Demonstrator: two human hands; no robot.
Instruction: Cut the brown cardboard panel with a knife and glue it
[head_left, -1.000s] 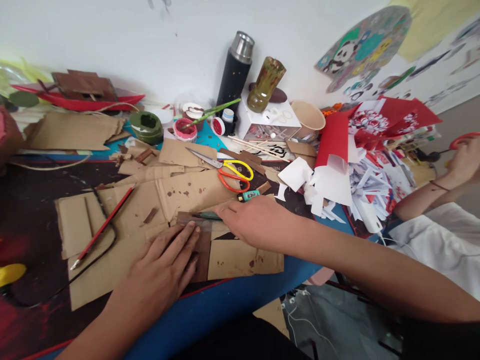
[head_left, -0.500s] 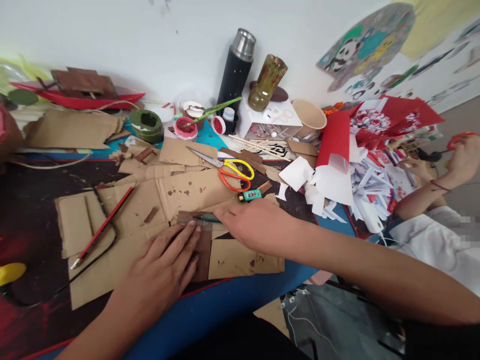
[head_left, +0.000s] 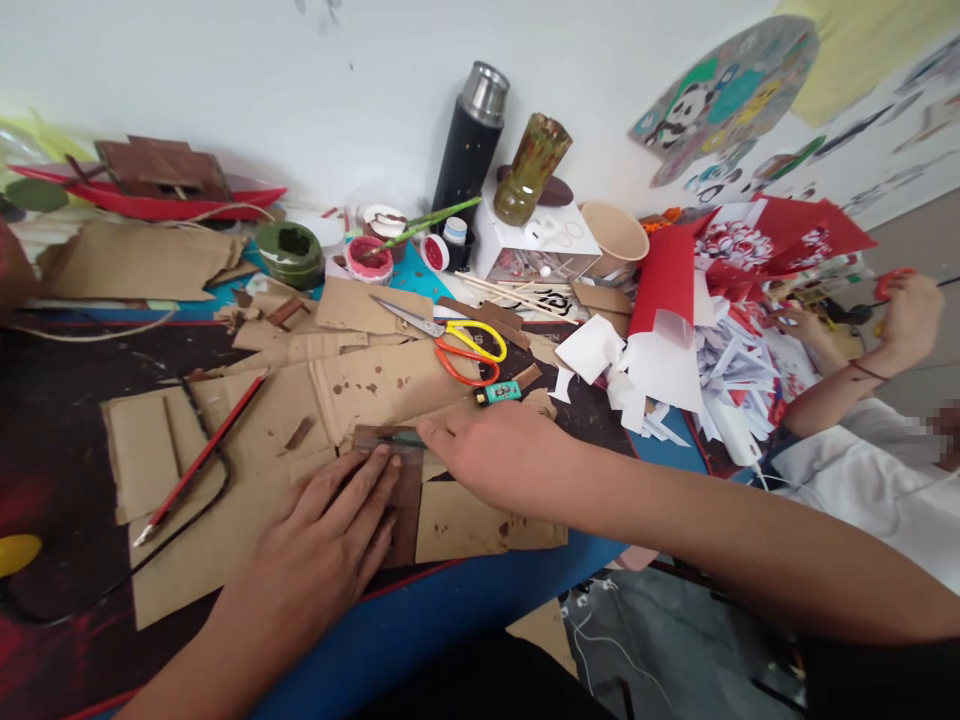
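My left hand [head_left: 330, 530] lies flat, fingers stretched out, on a brown-painted cardboard piece [head_left: 405, 505] near the table's front edge. My right hand [head_left: 491, 450] is closed around a slim craft knife [head_left: 405, 437] with a dark green handle. Its tip points left, just beyond my left fingertips, over the top end of the brown piece. My right fingers partly hide the handle. Beneath lie bare cardboard sheets [head_left: 247, 510] and a paint-spotted cardboard piece [head_left: 480, 530]. Scissors [head_left: 469, 350] with yellow and orange handles and a teal lighter [head_left: 499, 392] rest beyond my right hand.
A red pencil [head_left: 202, 455] and black cord [head_left: 161, 555] lie at left. Behind stand paint pots [head_left: 291, 255], a thermos [head_left: 469, 145] and a red model boat [head_left: 165, 200]. Paper scraps [head_left: 735, 365] are heaped at right, beside another person's arm [head_left: 847, 385].
My right hand and the knife have shifted slightly left. My left hand stays flat on the brown cardboard. The whole view has moved a little.
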